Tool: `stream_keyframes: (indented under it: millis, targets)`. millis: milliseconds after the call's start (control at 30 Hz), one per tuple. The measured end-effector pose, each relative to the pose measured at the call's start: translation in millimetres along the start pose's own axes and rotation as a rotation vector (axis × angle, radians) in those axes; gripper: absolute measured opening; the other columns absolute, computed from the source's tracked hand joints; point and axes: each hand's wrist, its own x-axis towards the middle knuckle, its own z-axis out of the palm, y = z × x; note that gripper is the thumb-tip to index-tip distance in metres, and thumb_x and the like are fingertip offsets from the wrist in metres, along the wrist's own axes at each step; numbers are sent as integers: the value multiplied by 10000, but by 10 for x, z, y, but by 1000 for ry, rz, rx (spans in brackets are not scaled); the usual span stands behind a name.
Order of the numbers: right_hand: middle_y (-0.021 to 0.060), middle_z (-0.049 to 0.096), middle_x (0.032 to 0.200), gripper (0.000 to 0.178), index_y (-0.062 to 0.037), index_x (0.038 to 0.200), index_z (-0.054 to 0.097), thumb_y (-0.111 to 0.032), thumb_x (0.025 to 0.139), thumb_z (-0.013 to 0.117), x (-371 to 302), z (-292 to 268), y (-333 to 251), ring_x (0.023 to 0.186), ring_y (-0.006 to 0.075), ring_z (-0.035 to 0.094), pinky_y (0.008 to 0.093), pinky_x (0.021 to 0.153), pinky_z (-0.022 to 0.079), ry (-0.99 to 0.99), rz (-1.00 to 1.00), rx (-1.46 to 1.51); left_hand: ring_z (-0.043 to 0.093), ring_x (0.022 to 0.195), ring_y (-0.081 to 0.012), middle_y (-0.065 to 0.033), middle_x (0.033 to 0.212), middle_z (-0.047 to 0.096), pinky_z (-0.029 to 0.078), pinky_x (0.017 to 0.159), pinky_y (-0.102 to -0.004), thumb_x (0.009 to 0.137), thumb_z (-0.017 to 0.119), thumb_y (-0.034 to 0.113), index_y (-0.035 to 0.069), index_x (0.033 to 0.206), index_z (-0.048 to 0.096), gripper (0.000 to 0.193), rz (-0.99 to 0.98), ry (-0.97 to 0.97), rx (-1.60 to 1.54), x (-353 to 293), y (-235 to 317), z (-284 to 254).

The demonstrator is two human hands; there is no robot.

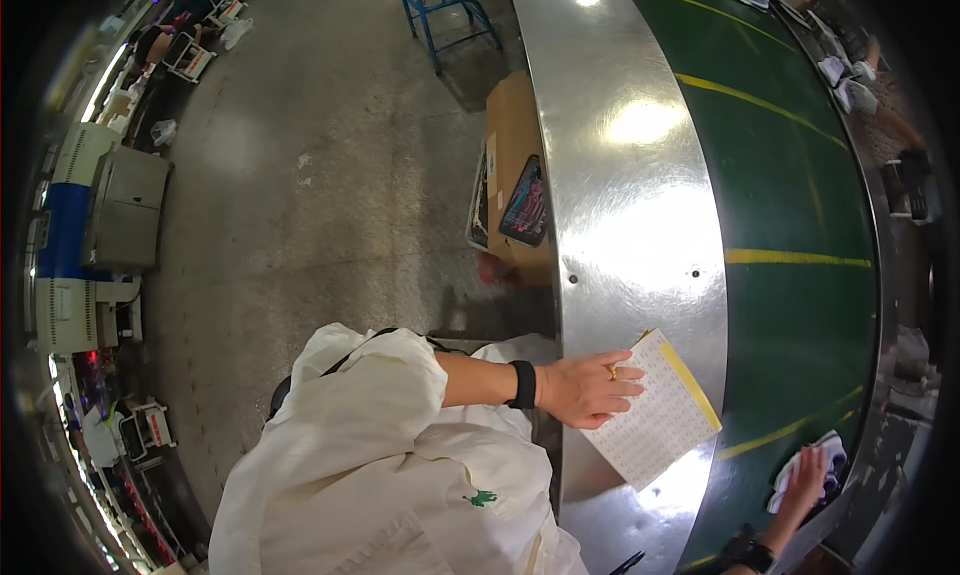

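My left hand (590, 390), with a black wristband and a ring, rests on a printed sheet (645, 425) with a yellow edge strip. Its fingers are spread over the sheet's left part, pressing it against the shiny metal table (640, 225). At the lower right, what appears to be my right hand (804, 480), with a dark band at the wrist, reaches over the green belt (790, 315). Its fingers lie on a white and dark purple thing that looks like a shoe (832, 465); the grip is partly hidden.
A black pen-like tip (628, 563) shows at the lower edge. Beside the table stand a cardboard box (512, 115) with a phone (525, 203) on it and a blue stool (445, 20). Other people work across the belt (885, 115) and at the far left. Machines (130, 210) line the left.
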Motion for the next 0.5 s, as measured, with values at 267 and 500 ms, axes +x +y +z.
stream_keyframes:
  millis: [267, 500]
  targets:
    - [221, 504, 1288, 323, -50, 1108, 610, -59, 786, 637, -2035, 2505, 798, 1154, 382, 516, 426, 952, 411, -340, -748, -972, 459, 1183, -281, -105, 1176, 539, 320, 1049, -466, 748, 652, 214, 85, 930, 608, 227, 49, 34, 5, 20, -20, -7]
    - [232, 445, 1346, 337, -30, 1159, 572, -126, 836, 581, -2529, 2664, 1193, 1231, 399, 429, 448, 987, 353, -37, -706, -1042, 574, 894, -289, -98, 916, 600, 420, 830, -388, 717, 641, 101, 76, 813, 568, 123, -116, 567, -209, -325, -153, -602]
